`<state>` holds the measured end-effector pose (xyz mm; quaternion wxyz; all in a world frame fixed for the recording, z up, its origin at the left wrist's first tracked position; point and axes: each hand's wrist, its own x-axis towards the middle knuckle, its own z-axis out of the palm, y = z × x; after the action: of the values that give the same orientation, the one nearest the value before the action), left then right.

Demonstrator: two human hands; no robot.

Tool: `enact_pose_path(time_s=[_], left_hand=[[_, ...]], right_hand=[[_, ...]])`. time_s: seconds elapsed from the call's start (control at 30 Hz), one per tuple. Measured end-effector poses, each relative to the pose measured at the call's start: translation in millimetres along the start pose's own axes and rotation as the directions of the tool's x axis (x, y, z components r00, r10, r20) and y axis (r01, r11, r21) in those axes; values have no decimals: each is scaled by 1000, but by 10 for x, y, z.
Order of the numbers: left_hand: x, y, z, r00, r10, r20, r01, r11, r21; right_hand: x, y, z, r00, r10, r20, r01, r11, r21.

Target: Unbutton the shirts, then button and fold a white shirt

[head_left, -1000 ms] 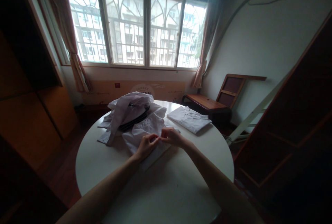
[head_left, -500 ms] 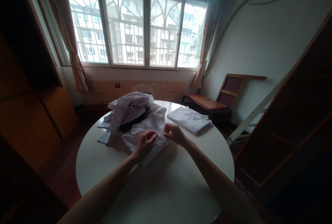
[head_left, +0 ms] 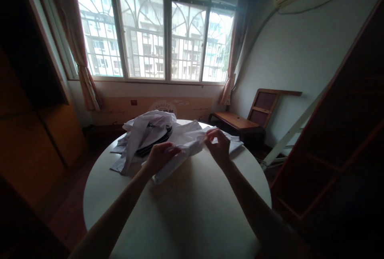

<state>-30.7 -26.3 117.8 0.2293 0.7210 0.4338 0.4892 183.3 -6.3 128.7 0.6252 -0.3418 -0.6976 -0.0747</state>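
Because the white cloth [head_left: 189, 144] looks light, limp and crease-prone, I'd hold its edges: left hand [head_left: 162, 156] and right hand [head_left: 218, 145] each have a pinch grip on it, over the table [head_left: 192, 215], just beside the rumpled clothes pile [head_left: 136, 131].

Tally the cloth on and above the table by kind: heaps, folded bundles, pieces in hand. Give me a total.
Heap of white and black cloth: 1
Folded white bundle, partly hidden by the right hand: 1
White piece between the left hand and right hand: 1
Total: 3, with the heap as one; its layers cannot be counted.
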Motion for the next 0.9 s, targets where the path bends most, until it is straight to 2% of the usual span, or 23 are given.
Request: enact_pose_path(time_s=[0.1, 0.2, 0.27, 0.33, 0.4, 0.43, 0.47, 0.57, 0.63, 0.7, 0.8, 0.9], left_hand=[[112, 123, -217, 994, 13, -113, -27, 992, -124], [178, 114, -324, 988, 19, -155, -56, 970, -238], [198, 31, -353, 997, 14, -75, -34, 962, -272], [210, -98, -363, 994, -3, 107, 30, 968, -249], [220, -239, -347, 951, -34, 308, 79, 988, -136], [222, -297, -324, 931, -46, 362, 70, 996, -52], [219, -337, -286, 928, -48, 370, 35, 998, 42], [163, -315, -92, 971, 69, 229, -141, 938, 318], [90, -208, 79, 962, 176, 208, -253, 862, 439], [6, -99, 245, 932, 208, 298, -332, 821, 465], [-94, -57, 418, 863, 171, 475, -385, 833, 399], [-141, -165, 461, 837, 164, 522, -354, 890, 288]], right_hand=[[234, -82, -143, 990, -3, -140, -3, 999, -43], [352, -82, -185, 982, -4, -188, -13, 996, -91], [320, -33, -143, 990, 16, -140, -32, 994, -108], [197, 37, -54, 997, 62, -40, -66, 992, -109], [18, 111, 62, 990, 134, 51, -128, 986, -104], [-76, 144, 122, 981, 173, 82, -165, 982, -93], [-164, 172, 179, 973, 204, 109, -196, 977, -80], [-350, 230, 300, 951, 266, 160, -261, 964, -51], [-405, 255, 329, 939, 303, 160, -304, 952, -19], [-427, 277, 325, 929, 340, 146, -347, 938, 26], [-442, 297, 293, 916, 395, 69, -400, 911, 97], [-449, 279, 267, 893, 449, -27, -438, 882, 172]])
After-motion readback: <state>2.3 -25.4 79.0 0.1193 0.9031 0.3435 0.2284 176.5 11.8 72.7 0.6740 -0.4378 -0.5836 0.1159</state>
